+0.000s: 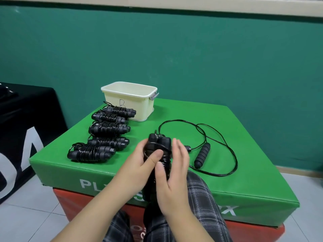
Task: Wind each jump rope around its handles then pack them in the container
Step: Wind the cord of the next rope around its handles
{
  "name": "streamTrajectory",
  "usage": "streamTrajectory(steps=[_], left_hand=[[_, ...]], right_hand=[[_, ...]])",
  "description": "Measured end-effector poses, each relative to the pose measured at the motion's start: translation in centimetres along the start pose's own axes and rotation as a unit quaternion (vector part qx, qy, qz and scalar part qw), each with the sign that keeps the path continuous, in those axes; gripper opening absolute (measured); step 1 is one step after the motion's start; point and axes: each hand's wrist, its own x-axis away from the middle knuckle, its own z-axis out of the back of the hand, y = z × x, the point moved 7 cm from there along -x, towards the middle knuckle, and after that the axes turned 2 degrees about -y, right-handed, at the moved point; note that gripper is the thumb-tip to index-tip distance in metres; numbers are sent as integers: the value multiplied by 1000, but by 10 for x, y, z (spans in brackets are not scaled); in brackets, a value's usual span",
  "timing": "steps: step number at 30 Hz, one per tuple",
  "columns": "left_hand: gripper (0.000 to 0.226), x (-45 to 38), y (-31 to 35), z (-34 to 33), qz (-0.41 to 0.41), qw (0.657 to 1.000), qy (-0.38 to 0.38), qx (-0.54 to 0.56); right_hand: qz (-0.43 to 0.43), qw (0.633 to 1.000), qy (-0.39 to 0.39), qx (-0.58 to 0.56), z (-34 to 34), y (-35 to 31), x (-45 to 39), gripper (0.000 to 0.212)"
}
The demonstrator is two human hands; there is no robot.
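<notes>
Gripping paired handles (pixel 158 151) in left hand (pixel 145 159), looping cord with loosely open right hand (pixel 172 173); best keeping turns snug, side by side.

Green mat (pixel 244 137) lay bare at right rear and along the near left edge. Five wound ropes (pixel 104 137) blocked the left side in a row up to the container (pixel 129 102) at upper centre. Loose rope (pixel 202 152) sprawled over the centre-right, its cord looping wide.
</notes>
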Motion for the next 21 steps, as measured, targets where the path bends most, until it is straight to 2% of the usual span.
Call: streamTrajectory(steps=[3, 8, 12, 15, 21], left_hand=[[79, 5, -4, -10, -8, 998, 0, 59], [93, 15, -14, -24, 35, 985, 13, 170], [74, 16, -18, -34, 89, 974, 27, 206], [64, 13, -11, -39, 87, 971, 3, 221], [47, 9, -6, -34, 60, 985, 28, 160]], right_hand=[[-22, 998, -11, -59, 1, 5, -3, 49], [-90, 980, 39, -175, 7, 16, -6, 40], [-118, 972, 44, -197, 10, 19, -4, 43], [-126, 972, 51, -193, 12, 20, -4, 47], [-112, 964, 104, -219, 18, 17, -2, 33]])
